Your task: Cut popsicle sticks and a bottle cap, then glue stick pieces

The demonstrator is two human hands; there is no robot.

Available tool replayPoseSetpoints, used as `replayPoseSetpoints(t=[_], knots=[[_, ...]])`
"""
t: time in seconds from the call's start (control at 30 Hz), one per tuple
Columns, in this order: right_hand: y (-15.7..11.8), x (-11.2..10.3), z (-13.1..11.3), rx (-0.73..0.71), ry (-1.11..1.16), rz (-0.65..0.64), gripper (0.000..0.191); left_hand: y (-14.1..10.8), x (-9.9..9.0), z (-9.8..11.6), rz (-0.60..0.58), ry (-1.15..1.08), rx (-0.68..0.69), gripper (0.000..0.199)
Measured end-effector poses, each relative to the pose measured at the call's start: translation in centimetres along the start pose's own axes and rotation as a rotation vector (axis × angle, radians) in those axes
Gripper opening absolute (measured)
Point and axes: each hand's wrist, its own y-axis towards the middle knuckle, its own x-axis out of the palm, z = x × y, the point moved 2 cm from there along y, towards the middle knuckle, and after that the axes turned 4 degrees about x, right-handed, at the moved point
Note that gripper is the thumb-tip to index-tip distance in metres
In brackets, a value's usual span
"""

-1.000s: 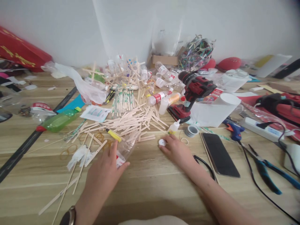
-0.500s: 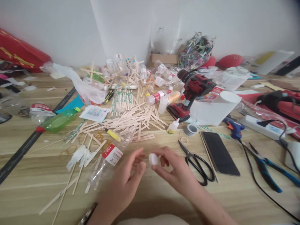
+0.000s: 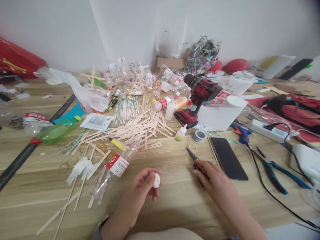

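Note:
My left hand (image 3: 146,186) pinches a white bottle cap (image 3: 156,180) between thumb and fingers; a small dark spot shows on its face. Over the black-handled scissors (image 3: 192,154) lies my right hand (image 3: 210,175), its fingers curled round the handles, which it mostly covers. The closed blades point away from me on the wooden table (image 3: 172,203). A clear plastic bottle (image 3: 117,166) with a red and white label rests on its side left of my left hand. Just beyond the scissors is a pale ring (image 3: 192,146).
Beside my right hand lie a black phone (image 3: 228,158) and blue-handled pliers (image 3: 273,173). Farther back are a glue bottle (image 3: 180,132), a grey tape roll (image 3: 199,136), a red drill (image 3: 200,96), a glue gun (image 3: 241,131) and piled wooden sticks (image 3: 140,128).
The white cap has passed from my right hand to my left. My right hand has moved right and down onto the scissors. The view has shifted slightly.

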Motion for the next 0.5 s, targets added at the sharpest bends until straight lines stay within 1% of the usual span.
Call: replayPoseSetpoints(t=[0.1,0.17,0.23,0.3,0.37,0.43,0.5], knots=[[0.3,-0.5,2.7,0.067,-0.088,0.034,0.029,0.0,0.1,-0.1,0.043,-0.010,-0.019,0.056],[0.5,-0.4,3.6,0.080,-0.111,0.029,0.030,0.0,0.1,-0.1,0.076,-0.004,-0.036,0.055],[0.6,-0.2,3.9,0.078,-0.113,0.015,0.029,0.0,0.0,0.0,0.109,0.004,-0.046,0.055],[0.5,-0.2,3.7,0.069,-0.098,-0.006,0.030,0.2,-0.1,0.0,0.142,-0.012,-0.049,0.053],[0.2,-0.4,3.0,0.049,-0.073,-0.031,0.033,0.4,-0.3,0.0,0.168,-0.050,-0.049,0.052],[-0.3,-0.6,1.6,-0.013,-0.032,-0.054,0.037,0.7,-0.4,0.1,0.195,-0.089,-0.038,0.052],[-0.8,-0.6,-0.3,-0.118,0.004,-0.088,0.040,0.9,-0.5,0.1,0.225,-0.110,-0.020,0.052]])
